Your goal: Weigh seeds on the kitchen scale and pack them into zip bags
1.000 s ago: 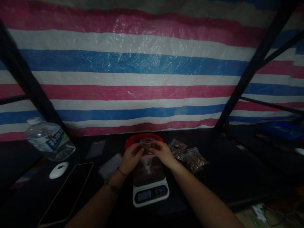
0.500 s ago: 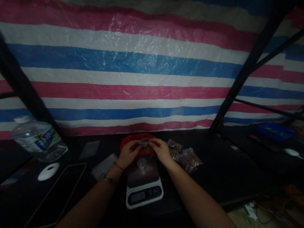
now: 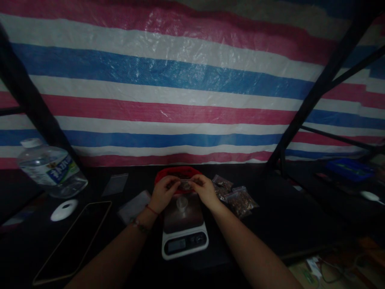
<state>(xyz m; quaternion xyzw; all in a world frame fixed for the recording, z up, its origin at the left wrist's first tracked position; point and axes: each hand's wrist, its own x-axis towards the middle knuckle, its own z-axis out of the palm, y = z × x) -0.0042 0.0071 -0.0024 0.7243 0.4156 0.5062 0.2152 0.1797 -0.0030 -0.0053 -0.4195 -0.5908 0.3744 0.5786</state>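
Note:
My left hand (image 3: 164, 192) and my right hand (image 3: 205, 189) pinch the top edge of a small clear zip bag (image 3: 185, 185) between them. Small dark contents show low in the bag, too dim to name. Behind the hands lies a red bag (image 3: 177, 170), its opening partly hidden by my fingers. Below them stands a white kitchen scale (image 3: 184, 245) with a dark weighing plate. On that plate is a small clear cup (image 3: 181, 204). Filled zip bags (image 3: 240, 202) with brownish small pieces lie just right of my right hand.
Flat empty zip bags (image 3: 134, 206) lie left of the scale, another clear bag (image 3: 116, 184) farther back. At the left are a phone (image 3: 75, 241), a white mouse-shaped object (image 3: 64, 210) and a large clear bottle (image 3: 54, 170). A blue box (image 3: 350, 169) sits far right.
The bag's mouth, spread between my fingers before, is now drawn flat into a straight edge. My fingers remain pinched on it. The whole view has shifted slightly.

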